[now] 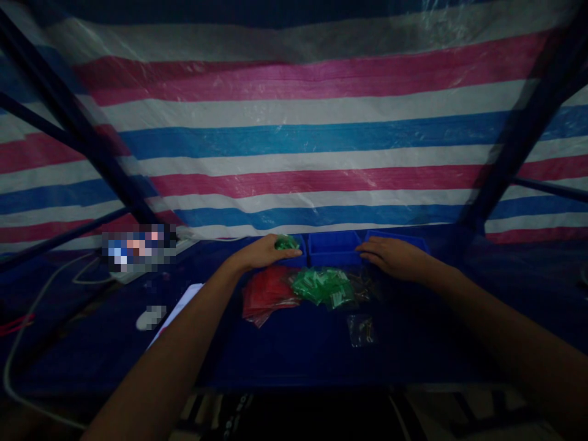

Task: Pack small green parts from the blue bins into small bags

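Three blue bins stand in a row at the back of the table. My left hand (263, 253) is closed on the left blue bin (296, 262), its thumb lying across the near rim and its other fingers mostly hidden. Green packets (285, 242) show inside that bin, above the thumb. On the other side, my right hand (388, 257) rests with stretched fingers at the near side of the right blue bin (416, 243). Its fingertips reach the corner of the middle blue bin (334, 244). Between my forearms lie red plastic bags (269, 294) and a heap of green packets (324, 286).
Dark small packets (366, 288) lie right of the green heap. Nearer me is a clear bag (361, 331) with small metal-looking pieces. White paper (181, 309), a blurred-out pale object (150, 318) and a white cable (27, 318) are at left. Striped sheeting (298, 141) hangs behind the table.
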Demonstrator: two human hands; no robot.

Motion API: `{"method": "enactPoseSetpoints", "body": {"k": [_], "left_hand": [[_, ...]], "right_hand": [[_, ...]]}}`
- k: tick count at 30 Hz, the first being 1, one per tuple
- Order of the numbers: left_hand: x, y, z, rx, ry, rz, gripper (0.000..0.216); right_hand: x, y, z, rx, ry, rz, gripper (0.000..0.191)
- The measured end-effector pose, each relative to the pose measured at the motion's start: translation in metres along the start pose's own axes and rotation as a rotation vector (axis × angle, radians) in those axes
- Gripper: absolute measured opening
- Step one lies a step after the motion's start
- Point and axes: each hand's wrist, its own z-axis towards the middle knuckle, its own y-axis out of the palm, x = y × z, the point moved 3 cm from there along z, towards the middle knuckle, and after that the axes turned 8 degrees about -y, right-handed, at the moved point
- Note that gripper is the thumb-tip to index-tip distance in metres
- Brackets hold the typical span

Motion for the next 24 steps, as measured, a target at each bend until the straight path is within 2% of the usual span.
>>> {"method": "enactPoseSetpoints", "body": {"k": [7,13,16,19,21,24], "left_hand": [[0.001,0.000,0.006,0.106,0.026,0.019,0.042],[0.025,-0.004,-0.010,0.446,0.165,0.172,0.034],[0.046,0.012,-0.028,0.517,0.240,0.270,0.032],[0.059,0.040,-0.045,0.462,0.273,0.389,0.032],[0.060,0.060,-0.052,0.392,0.246,0.489,0.034],[0.054,0.078,-0.058,0.387,0.180,0.602,0.033]], "right_hand": [[0.000,-0.001,0.000,-0.005,-0.001,0.005,0.040],[-0.002,-0.001,0.000,-0.009,0.006,0.002,0.041],[-0.001,0.000,0.000,-0.004,0.013,-0.005,0.041],[0.000,0.001,0.000,-0.004,0.013,-0.026,0.042],[0.000,0.001,0.000,-0.009,0.010,-0.038,0.041],[-0.002,0.000,-0.001,-0.016,0.005,-0.047,0.041]]}}
